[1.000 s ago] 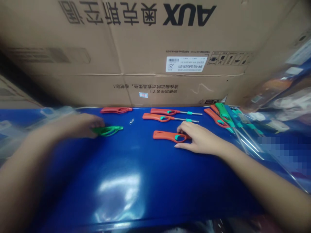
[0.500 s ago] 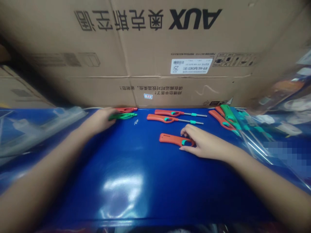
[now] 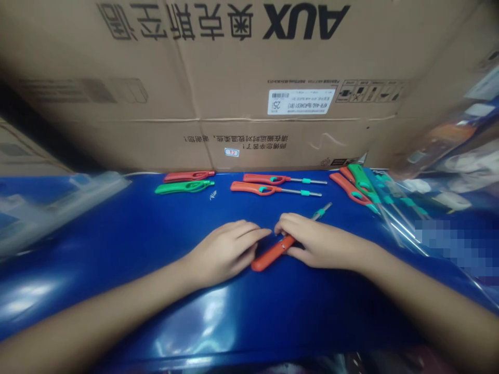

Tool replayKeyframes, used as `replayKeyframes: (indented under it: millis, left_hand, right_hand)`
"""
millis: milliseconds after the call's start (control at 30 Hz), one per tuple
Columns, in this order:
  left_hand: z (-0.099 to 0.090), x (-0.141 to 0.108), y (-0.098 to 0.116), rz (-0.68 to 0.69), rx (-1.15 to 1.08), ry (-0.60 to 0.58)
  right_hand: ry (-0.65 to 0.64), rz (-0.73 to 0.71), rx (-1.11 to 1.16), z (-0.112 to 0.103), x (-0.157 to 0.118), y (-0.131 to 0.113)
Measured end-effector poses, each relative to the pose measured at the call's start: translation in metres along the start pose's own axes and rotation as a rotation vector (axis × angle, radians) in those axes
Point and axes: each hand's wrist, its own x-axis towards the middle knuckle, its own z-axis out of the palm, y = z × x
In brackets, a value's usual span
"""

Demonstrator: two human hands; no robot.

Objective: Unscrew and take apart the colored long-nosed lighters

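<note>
Orange utility lighter, angled between two bare hands

Right hand (image 3: 314, 241): closed on the midsection of an orange utility lighter (image 3: 267, 258), thumb beneath, fingers curled over the far side.

Left hand (image 3: 226, 252): apart from the right, palm down at the butt of the lighter, fingers close over it. Whether it grips or only touches, cannot tell.

Held lighter: low over the blue table (image 3: 187, 311), butt towards the person, metal rod with teal collar (image 3: 320, 212) emerging past the right hand, pointing away and to the right. Trigger hidden.

Changes: the green handle, in the left hand a moment ago, now lies on the table; the left hand has come across to the orange lighter, which has turned from lying crosswise to a slant. Both hands are now at one item, the green handle out of hand.

Beyond, left: green handle (image 3: 173, 188) and red handle (image 3: 180, 177), side by side, no metal rod showing on either; small pale pieces (image 3: 213, 195) just beside.

Beyond, centre: two lighters with rods, one orange (image 3: 249, 187), one red (image 3: 257, 178), roughly parallel.

Right: mixed cluster of orange lighters (image 3: 346, 188) and a green lighter (image 3: 358, 176), beside clear plastic.

Backdrop: upright cardboard box (image 3: 234, 67), print inverted.
</note>
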Motion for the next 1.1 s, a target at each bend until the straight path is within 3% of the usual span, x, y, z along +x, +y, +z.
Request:
replayKeyframes:
  millis: [100,200,300,500,1100]
  left_hand:
    - [0.001,-0.002,0.001,-0.091,-0.151,0.08]
    - [0.003,-0.003,0.0,-0.115,-0.213,0.064]
    - [0.009,-0.004,-0.004,-0.079,-0.191,0.07]
    - [0.012,-0.003,-0.014,-0.042,-0.06,0.089]
    - [0.023,-0.002,-0.006,-0.077,-0.085,0.122]
  right_hand:
    - [0.032,-0.001,0.032,0.001,0.002,-0.002]
    - [0.056,0.043,0.07,0.002,0.004,-0.002]
    - [0.07,0.052,0.07,0.004,0.007,-0.002]
    - [0.137,-0.055,-0.181,0.007,0.01,-0.004]
    - [0.066,0.269,-0.066,-0.003,0.008,-0.015]
